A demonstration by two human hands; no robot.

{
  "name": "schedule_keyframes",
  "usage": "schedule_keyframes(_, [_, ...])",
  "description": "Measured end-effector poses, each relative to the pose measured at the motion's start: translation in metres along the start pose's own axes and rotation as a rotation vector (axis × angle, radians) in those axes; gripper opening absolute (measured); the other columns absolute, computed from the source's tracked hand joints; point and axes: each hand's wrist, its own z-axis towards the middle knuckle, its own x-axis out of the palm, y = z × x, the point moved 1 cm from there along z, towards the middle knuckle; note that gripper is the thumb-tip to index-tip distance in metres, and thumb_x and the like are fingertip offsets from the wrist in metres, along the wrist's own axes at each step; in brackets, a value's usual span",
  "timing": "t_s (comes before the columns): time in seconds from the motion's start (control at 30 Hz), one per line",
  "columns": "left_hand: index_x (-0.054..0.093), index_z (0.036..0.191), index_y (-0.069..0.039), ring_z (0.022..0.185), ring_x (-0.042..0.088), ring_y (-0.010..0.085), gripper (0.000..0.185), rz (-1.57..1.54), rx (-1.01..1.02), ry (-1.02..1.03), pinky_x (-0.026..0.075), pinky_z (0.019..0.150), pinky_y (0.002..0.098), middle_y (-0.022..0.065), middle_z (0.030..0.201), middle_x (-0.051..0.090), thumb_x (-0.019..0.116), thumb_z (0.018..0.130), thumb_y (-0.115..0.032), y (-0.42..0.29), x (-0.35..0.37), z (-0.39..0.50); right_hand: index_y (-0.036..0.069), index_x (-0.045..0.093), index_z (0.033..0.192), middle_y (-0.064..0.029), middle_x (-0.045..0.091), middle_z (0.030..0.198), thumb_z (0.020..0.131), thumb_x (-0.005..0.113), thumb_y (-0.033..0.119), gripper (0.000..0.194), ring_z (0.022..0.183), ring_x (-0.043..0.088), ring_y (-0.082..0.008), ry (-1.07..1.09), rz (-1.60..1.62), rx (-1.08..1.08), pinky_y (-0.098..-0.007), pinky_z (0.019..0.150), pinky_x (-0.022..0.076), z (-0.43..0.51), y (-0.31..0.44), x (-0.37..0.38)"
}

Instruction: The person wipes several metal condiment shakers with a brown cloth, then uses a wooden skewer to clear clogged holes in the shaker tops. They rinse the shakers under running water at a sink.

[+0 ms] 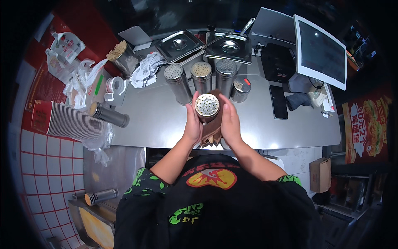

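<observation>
Between my two hands stands a metal seasoning shaker (pixel 207 105), its perforated lid facing up. My left hand (pixel 193 125) cups the shaker's left side. A brown cloth (pixel 212 130) wraps along its right side, and my right hand (pixel 231 126) presses the cloth against it. Just behind are three tall shakers: a left one (pixel 178 82), a middle one with a yellowish top (pixel 201 76) and a right one (pixel 226 74). Beside them sits a shorter shaker (pixel 241 90) with a red mark on its lid. The lower body of the held shaker is hidden.
Lidded steel pans (pixel 179 46) stand at the back, near crumpled receipts (pixel 146 71). At left are another shaker (pixel 108 115), stacked paper cups (pixel 74 120) and plastic bags (pixel 79 82). A phone (pixel 278 102) and a monitor (pixel 321 49) are at right on the steel counter (pixel 149 124).
</observation>
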Motion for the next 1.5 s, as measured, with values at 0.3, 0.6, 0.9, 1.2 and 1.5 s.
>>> schedule_keyframes(0.3, [0.005,0.149,-0.009,0.142,0.012,0.0247,0.077,0.003,-0.038,0.065,0.007,0.114,0.0375,0.0101,0.155,0.010,0.008,0.093,-0.063,-0.007,-0.011,-0.002,0.003,0.048,0.129,-0.0144,0.051,0.127,0.101,0.033,0.021,0.037,0.118,0.048,-0.0214,0.113,0.510,0.158,-0.0303,0.101,0.0350,0.020,0.005,-0.015])
schedule_keyframes(0.6, [0.027,0.137,-0.002,0.127,0.037,0.0234,0.088,0.692,0.096,0.001,0.032,0.104,0.0367,0.0158,0.139,0.035,0.081,0.071,-0.024,0.008,-0.018,-0.010,0.005,0.050,0.128,-0.0198,0.050,0.127,0.099,0.035,0.022,0.037,0.119,0.048,-0.0314,0.043,-0.126,0.449,-0.0349,0.102,0.0361,-0.005,-0.080,0.007])
schedule_keyframes(0.9, [0.056,0.105,-0.003,0.085,0.059,0.0131,0.035,0.141,0.153,-0.105,0.047,0.080,0.0283,0.0034,0.096,0.061,0.073,0.074,-0.002,-0.009,-0.001,-0.009,0.004,0.053,0.125,-0.0162,0.057,0.119,0.096,0.041,0.019,0.035,0.110,0.055,-0.0299,0.039,-0.145,0.008,-0.0344,0.096,0.0406,-0.015,-0.020,-0.003])
schedule_keyframes(1.2, [0.048,0.119,-0.003,0.101,0.057,0.0192,0.049,-0.143,0.253,-0.116,0.044,0.094,0.0338,0.0093,0.113,0.057,0.072,0.075,-0.003,-0.027,0.013,-0.001,0.009,0.048,0.128,-0.0133,0.061,0.109,0.096,0.042,0.047,0.050,0.094,0.062,-0.0254,0.356,1.048,0.868,-0.0404,0.080,0.0523,-0.005,-0.030,-0.032])
schedule_keyframes(1.5, [0.052,0.112,-0.002,0.093,0.057,0.0142,0.046,0.161,0.314,-0.054,0.045,0.086,0.0298,0.0048,0.102,0.059,0.075,0.072,-0.004,-0.008,0.040,0.002,0.005,0.056,0.114,-0.0125,0.066,0.093,0.091,0.048,0.056,0.057,0.081,0.064,-0.0229,0.415,0.578,0.956,-0.0375,0.070,0.0524,-0.006,-0.025,-0.065])
